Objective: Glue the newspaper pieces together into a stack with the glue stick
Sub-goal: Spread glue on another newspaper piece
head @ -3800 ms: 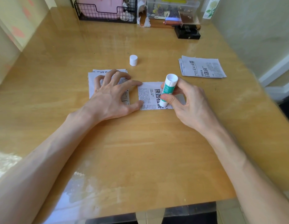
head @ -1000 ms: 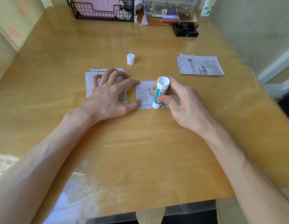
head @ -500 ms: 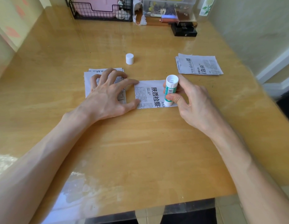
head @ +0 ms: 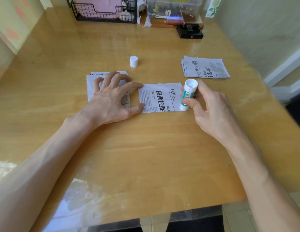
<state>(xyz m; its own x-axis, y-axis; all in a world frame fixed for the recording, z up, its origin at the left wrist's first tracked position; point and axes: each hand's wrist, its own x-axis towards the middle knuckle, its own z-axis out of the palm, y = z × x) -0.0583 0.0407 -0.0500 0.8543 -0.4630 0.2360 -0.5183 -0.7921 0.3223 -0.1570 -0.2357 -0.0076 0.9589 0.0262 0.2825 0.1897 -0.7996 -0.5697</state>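
A single newspaper piece (head: 160,97) with large black characters lies flat in the middle of the table. My right hand (head: 211,106) grips a white and green glue stick (head: 187,94), tip down at the piece's right edge. My left hand (head: 110,96) rests with spread fingers on a stack of newspaper pieces (head: 91,86) to the left; its index fingertip and thumb touch the single piece's left edge. The glue stick's white cap (head: 133,61) stands behind them. Another pile of newspaper pieces (head: 204,67) lies at the right.
At the table's far edge stand a black wire basket (head: 104,15) with a pink item, a clear plastic box (head: 172,7) of small items and a black box (head: 190,33). A wall runs along the table's right side.
The glue stick has travelled across the single piece from its left part to its right edge, uncovering the large characters. My left hand has stayed in place.
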